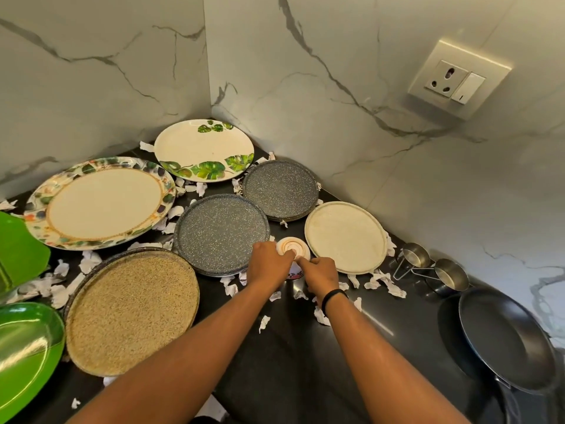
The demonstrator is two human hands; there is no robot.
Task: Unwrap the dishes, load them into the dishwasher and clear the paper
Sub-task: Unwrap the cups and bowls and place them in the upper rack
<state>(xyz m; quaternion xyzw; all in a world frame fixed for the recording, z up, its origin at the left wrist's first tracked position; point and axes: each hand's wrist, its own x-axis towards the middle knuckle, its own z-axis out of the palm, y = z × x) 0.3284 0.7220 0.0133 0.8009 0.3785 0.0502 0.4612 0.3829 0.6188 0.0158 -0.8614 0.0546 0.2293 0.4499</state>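
Most of the unwrapping looked done: bare plates lay spread over the black stone counter (351, 347), among them a speckled grey round plate (221, 232), a cream round plate (345, 237) and a leaf-printed white plate (203, 149), with torn white paper scraps (88, 261) littered between them. None was loaded, and no dishwasher was in view. Both hands met at a small upturned pinkish bowl (294, 250) between the grey and cream plates; the left hand (269, 264) and right hand (319, 275) had curled fingers pinching at its base, seemingly peeling paper. The bowl's lower part was hidden behind the hands, and the green dishes (27, 347) were cut off at left
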